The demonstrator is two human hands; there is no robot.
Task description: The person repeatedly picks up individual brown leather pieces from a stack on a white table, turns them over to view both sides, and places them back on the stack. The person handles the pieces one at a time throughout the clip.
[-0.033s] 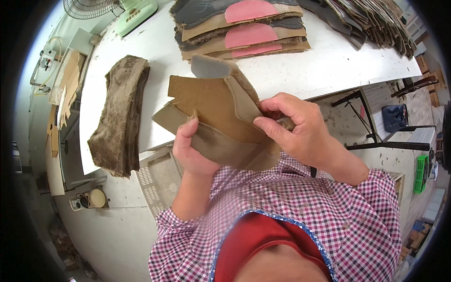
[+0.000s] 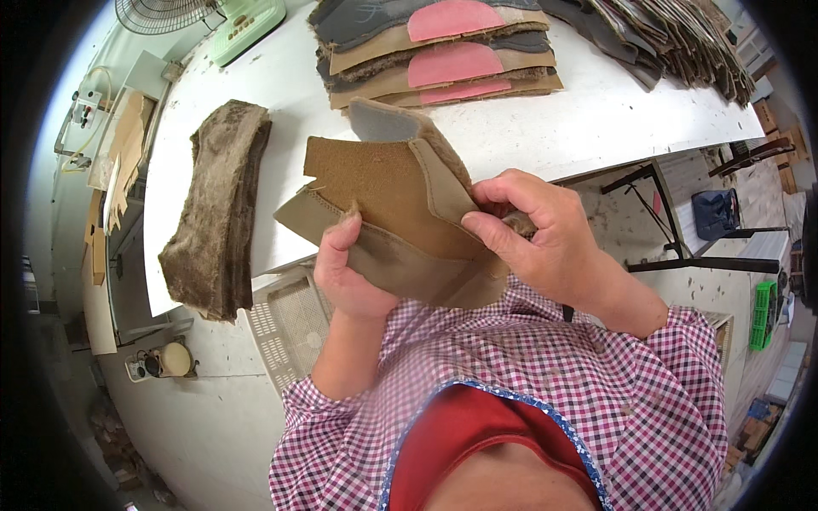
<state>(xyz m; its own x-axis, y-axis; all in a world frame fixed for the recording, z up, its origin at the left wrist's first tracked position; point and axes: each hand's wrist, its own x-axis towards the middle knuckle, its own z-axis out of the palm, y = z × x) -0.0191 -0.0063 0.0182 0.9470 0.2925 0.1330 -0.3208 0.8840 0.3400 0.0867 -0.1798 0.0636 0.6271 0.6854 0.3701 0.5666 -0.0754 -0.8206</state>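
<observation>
A stitched boot upper [image 2: 375,175] of brown suede with smoother taupe panels is held up in front of me, over the near edge of the table. Its far flap shows a grey inner face and a fuzzy edge. My left hand [image 2: 351,277] grips the lower left part, thumb on the taupe panel and fingers hidden behind. At the right edge, my right hand [image 2: 545,226] pinches the upper between thumb and forefinger. A bit of brown fur shows under the right-hand fingers.
On the white table [image 2: 298,51], a stack of brown furry pieces [image 2: 223,204] lies at left. Layered pieces with pink patches [image 2: 456,64] lie at the back, and a larger pile [image 2: 673,47] at back right. A fan [image 2: 175,13] stands far left; a plastic crate [image 2: 290,324] sits below.
The boot upper has shifted very slightly, its grey flap a touch to the right. Both hands keep the same grip.
</observation>
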